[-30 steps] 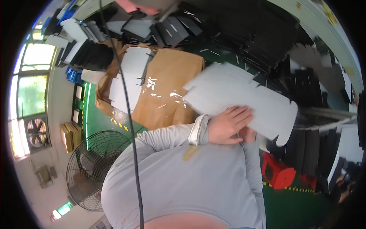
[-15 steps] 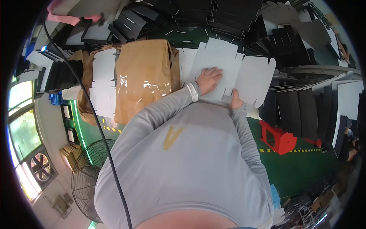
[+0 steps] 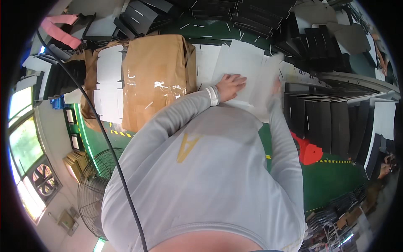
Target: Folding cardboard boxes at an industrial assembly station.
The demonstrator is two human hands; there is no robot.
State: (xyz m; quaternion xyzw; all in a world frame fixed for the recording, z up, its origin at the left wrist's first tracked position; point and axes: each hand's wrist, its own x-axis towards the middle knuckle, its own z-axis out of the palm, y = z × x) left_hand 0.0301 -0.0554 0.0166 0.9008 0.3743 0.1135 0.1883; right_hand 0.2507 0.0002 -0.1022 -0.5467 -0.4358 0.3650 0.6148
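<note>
Pressing the white die-cut card sheet (image 3: 247,69) flat just right of the brown paper-wrapped bundle (image 3: 155,80), the left hand (image 3: 230,86) lay open-fingered while the blurred right hand (image 3: 275,90), fingers unreadable, seemingly folded a flap; next probably needed creasing.

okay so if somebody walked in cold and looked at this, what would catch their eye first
Probably the person's left hand pressed flat on a white die-cut cardboard sheet at the top centre, with the right hand blurred at the sheet's right edge. Left of it lies a big brown paper-wrapped bundle, and rows of black folded boxes fill the right side.
</note>
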